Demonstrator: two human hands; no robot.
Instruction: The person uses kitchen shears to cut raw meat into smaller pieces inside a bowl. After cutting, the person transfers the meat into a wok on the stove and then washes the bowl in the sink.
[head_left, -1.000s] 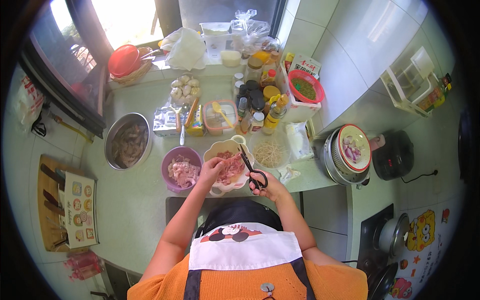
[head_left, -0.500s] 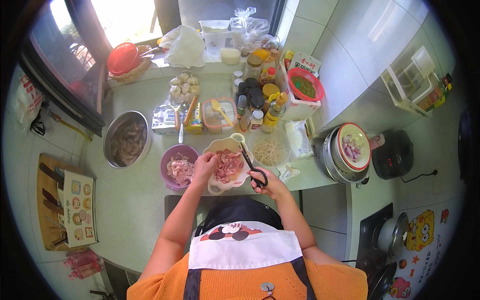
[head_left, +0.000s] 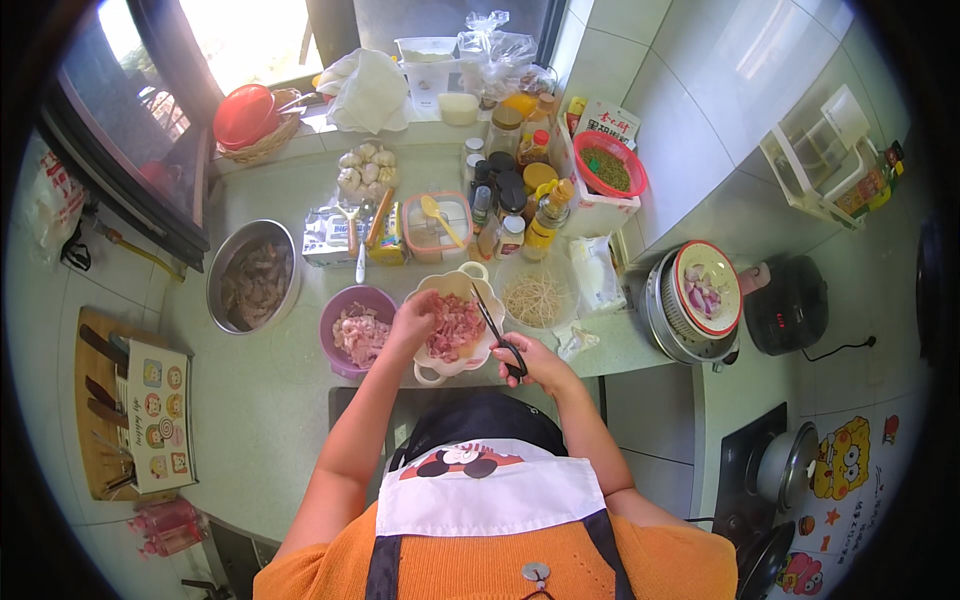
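Observation:
A cream bowl with scalloped handles [head_left: 428, 373] stands near the counter's front edge with cut pink raw meat [head_left: 455, 328] in it. Over its left side is my left hand [head_left: 415, 318], fingers bent together at the meat; what they pinch is hidden. My right hand [head_left: 537, 362] grips black-handled scissors [head_left: 490, 318] through the loops, the blades pointing away from me over the bowl's right side. Touching the cream bowl on the left, a purple bowl [head_left: 330, 350] holds more pale pink meat [head_left: 362, 335].
A metal bowl of shrimp [head_left: 255, 280] stands at left, a clear bowl of bean sprouts [head_left: 535, 298] at right. Behind are a lidded container [head_left: 438, 228], garlic [head_left: 367, 172] and several bottles [head_left: 545, 228]. A knife block [head_left: 110, 405] and stacked colanders [head_left: 690, 310] flank the counter.
My left hand has shifted slightly away from me over the cream bowl. The scissors have turned a little, with their tips moving left.

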